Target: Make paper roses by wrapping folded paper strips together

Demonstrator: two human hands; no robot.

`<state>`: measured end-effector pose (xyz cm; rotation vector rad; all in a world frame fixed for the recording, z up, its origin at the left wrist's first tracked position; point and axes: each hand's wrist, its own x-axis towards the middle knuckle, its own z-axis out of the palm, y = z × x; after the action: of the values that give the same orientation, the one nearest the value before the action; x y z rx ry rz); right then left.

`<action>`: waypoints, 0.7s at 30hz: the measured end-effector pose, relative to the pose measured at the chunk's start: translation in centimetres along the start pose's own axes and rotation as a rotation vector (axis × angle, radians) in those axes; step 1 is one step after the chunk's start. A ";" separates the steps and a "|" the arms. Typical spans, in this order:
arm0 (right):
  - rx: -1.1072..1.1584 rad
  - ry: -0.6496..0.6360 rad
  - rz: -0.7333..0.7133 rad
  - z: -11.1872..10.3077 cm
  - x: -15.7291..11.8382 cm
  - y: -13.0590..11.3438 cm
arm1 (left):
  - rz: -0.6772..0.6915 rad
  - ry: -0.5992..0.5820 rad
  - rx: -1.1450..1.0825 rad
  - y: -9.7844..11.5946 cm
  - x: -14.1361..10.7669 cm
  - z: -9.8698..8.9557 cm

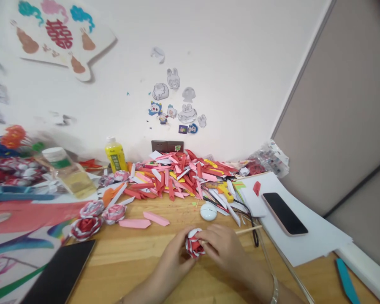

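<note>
Red-and-white paper rose at the frame's lower centre, gripped by the left hand, right hand pinching its right side, pink strips on the table left of centre, phone at right.

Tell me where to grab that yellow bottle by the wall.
Best around the upper body of the yellow bottle, just below its white cap. Probably come from above and the front: it stands upright, paper flowers crowd its base, and the wall is behind.
</note>
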<state>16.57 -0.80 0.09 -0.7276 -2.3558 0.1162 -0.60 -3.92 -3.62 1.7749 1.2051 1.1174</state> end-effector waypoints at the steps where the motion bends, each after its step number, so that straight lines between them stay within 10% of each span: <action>1: 0.028 0.006 0.021 -0.1 0.1 -0.1 | 0.000 0.011 -0.025 -0.2 -0.1 0.1; 13: 0.175 -0.037 0.219 -0.6 0.4 -1.5 | 0.113 -0.009 0.056 0.8 -0.4 0.3; 21: -0.091 0.013 -0.096 -1.9 0.6 -0.7 | 0.149 -0.068 0.111 0.4 -0.6 0.2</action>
<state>17.09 -1.29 2.11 -0.6542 -2.3912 -0.0376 -0.42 -4.63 -3.47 1.9988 1.1285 1.0824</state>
